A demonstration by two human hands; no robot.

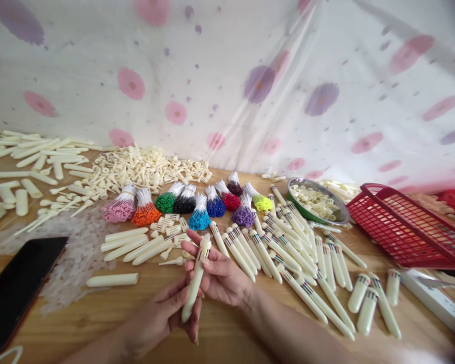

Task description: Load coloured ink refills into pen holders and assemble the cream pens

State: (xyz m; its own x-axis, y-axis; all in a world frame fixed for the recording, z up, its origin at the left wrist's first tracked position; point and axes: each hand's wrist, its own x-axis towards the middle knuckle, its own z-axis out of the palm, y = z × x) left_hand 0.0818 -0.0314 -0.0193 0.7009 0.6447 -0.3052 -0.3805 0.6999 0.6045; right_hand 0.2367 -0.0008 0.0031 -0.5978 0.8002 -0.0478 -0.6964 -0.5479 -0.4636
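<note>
Both my hands hold one cream multicolour pen (pixel 194 285), tilted with its slotted top end up. My left hand (pixel 170 306) grips the lower barrel between thumb and fingers. My right hand (pixel 223 275) pinches the upper part near the coloured sliders. Just beyond my hands stand bundles of white-stemmed refills with coloured ends, among them a light blue bundle (pixel 199 215) and a purple bundle (pixel 243 212). Several cream barrels (pixel 136 246) and small slotted parts (pixel 171 225) lie left of them. To the right spreads a pile of pens with coloured sliders (pixel 288 242).
A black phone (pixel 20 288) lies at the left on scattered clear plastic bits (pixel 76 253). Loose cream parts (pixel 136 167) heap at the back. A metal bowl (pixel 343 215) of small parts, a red basket (pixel 405 227) and a white power strip (pixel 436 301) are at the right.
</note>
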